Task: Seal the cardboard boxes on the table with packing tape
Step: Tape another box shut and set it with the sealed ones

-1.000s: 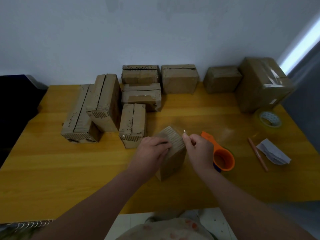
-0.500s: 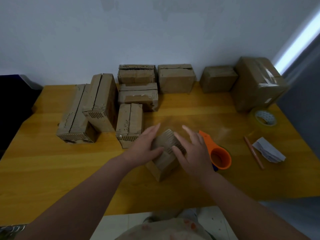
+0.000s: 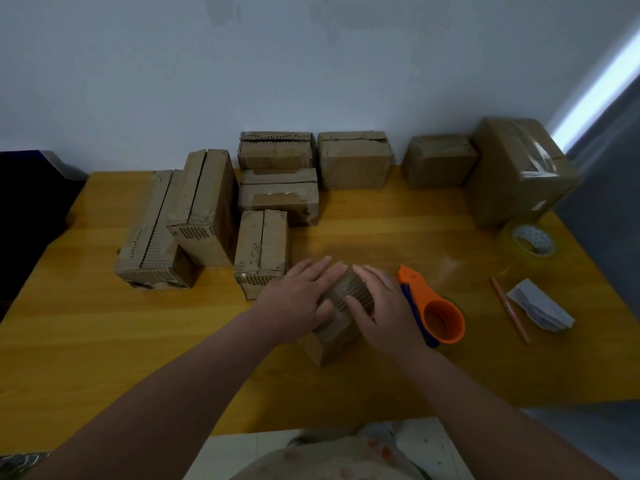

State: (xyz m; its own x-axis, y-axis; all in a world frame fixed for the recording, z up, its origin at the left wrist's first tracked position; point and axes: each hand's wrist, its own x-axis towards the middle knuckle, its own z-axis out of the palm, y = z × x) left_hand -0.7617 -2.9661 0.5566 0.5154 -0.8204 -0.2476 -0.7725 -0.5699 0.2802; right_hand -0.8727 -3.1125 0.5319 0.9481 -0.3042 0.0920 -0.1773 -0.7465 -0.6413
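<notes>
A small cardboard box (image 3: 337, 332) stands near the front middle of the yellow wooden table (image 3: 104, 341). My left hand (image 3: 298, 299) lies flat on the box's left side with straight fingers. My right hand (image 3: 382, 308) presses flat on its top and right side. An orange tape dispenser (image 3: 440, 315) lies on the table just right of my right hand. A roll of clear packing tape (image 3: 530, 242) sits at the right, in front of a big taped box (image 3: 516, 171).
Several cardboard boxes (image 3: 207, 209) stand in a group across the back and left of the table, against the white wall. A pencil (image 3: 509, 308) and a crumpled paper (image 3: 538, 304) lie at the right. A dark object (image 3: 27, 209) sits beyond the left edge.
One second ago both hands pinched at the box's top edge. They then spread open, and now lie flat on the box, smoothing over its top and sides.
</notes>
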